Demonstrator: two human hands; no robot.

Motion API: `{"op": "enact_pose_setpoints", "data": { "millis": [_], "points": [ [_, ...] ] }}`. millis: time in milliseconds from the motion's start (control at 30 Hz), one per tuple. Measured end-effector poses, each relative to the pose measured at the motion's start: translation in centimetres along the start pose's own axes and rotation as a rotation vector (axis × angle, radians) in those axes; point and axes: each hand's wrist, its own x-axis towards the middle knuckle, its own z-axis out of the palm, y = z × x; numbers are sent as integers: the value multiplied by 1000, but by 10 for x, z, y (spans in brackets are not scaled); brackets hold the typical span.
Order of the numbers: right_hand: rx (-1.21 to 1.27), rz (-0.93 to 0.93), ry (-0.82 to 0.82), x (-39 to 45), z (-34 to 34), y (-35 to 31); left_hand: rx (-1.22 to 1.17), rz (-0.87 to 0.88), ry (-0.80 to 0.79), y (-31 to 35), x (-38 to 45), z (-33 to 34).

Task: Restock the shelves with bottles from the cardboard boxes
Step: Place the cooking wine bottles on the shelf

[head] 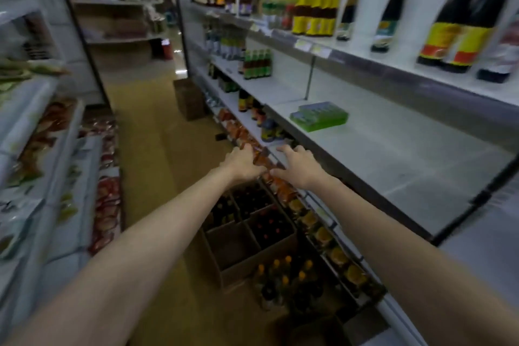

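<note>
The long white shelf (393,154) on the right runs down the aisle, mostly bare on its middle tier; a green flat package (318,116) lies on that tier, well apart from the hands; the tier above carries a row of tall dark bottles with yellow labels (452,25), standing upright along the back wall. On the floor (157,154) beside the shelf's foot sits an open cardboard box (247,233) with dividers, dark bottles showing in some of its compartments and at least one compartment showing only cardboard; just nearer stands a cluster of orange-capped bottles (283,275), upright on the floor. A second, closed brown box (189,98) rests farther down the aisle against the shelf. Both bare arms reach forward over the open box toward the low tier's edge; the left hand (243,161) has its fingers curled at the orange packets (259,156) lined up there, though blur hides whether it really grips one; the right hand (302,167) hovers just beside it, fingers spread and loose, holding nothing.
</note>
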Motion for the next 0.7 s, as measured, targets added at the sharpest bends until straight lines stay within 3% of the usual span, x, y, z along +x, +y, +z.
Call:
{"op": "enact_pose_setpoints", "data": {
  "millis": [333,700],
  "points": [
    [24,-66,-246,120,118,-82,-85,-289,-46,-173,62,31],
    [66,-87,-396,248,183,-84,-108,-373,-130,-244,154,52]
  ]
}}
